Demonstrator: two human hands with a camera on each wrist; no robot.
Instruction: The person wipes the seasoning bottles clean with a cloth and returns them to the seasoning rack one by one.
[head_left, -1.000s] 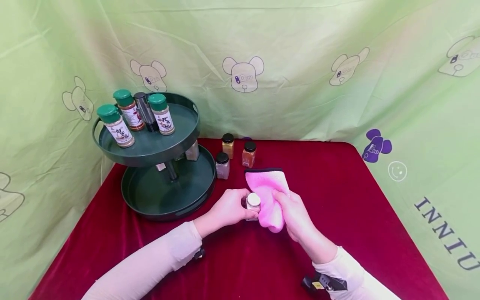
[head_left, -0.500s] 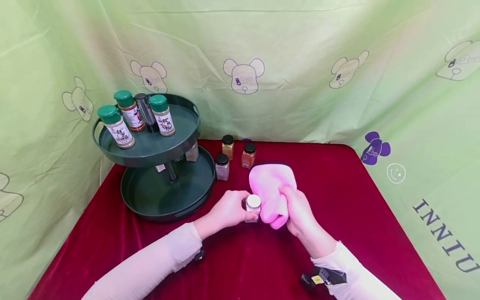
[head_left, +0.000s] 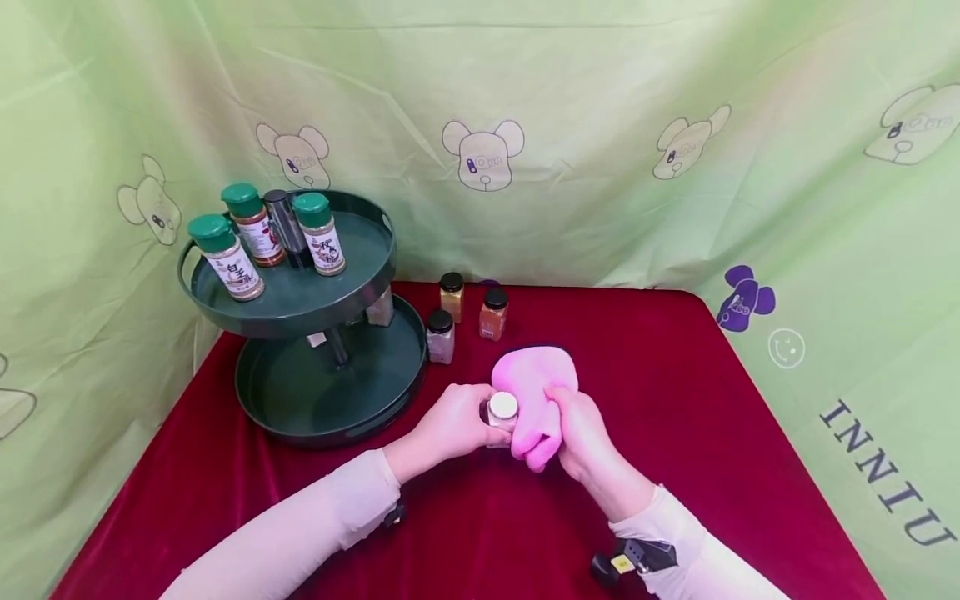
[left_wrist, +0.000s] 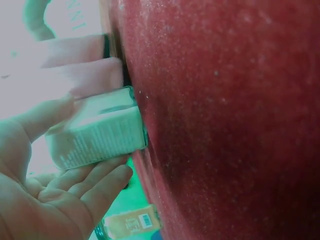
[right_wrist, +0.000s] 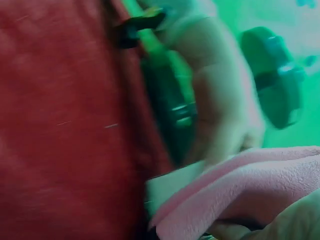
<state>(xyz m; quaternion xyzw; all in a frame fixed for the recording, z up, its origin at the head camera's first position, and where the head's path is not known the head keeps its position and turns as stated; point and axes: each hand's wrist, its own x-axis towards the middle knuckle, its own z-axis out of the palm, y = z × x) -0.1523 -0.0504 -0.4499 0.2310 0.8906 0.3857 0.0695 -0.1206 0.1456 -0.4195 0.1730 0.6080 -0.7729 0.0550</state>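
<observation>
My left hand (head_left: 459, 421) grips a small square spice jar (left_wrist: 100, 130) with a white lid (head_left: 503, 406), thumb on one side and fingers on the other. The jar stands upright on the red cloth, its printed label facing the left wrist camera. In my right hand (head_left: 591, 429) is a folded pink cloth (head_left: 536, 379), pinched between thumb and fingers and lying against the jar's right side. The right wrist view shows the pink cloth (right_wrist: 240, 190) beside the jar's pale wall (right_wrist: 172, 187); the fingers behind the cloth are partly hidden.
A dark green two-tier rack (head_left: 330, 433) stands at the left. Its upper tier bears green-capped shakers (head_left: 234, 262) and a dark cylinder (head_left: 288, 229). Black-lidded jars (head_left: 440, 337) stand behind my hands on the red tablecloth (head_left: 637, 367). A green curtain (head_left: 585, 208) hangs behind.
The pink cloth in my right hand moved away and up from the jar, then came back down and left against it. My left hand keeps its hold on the jar.
</observation>
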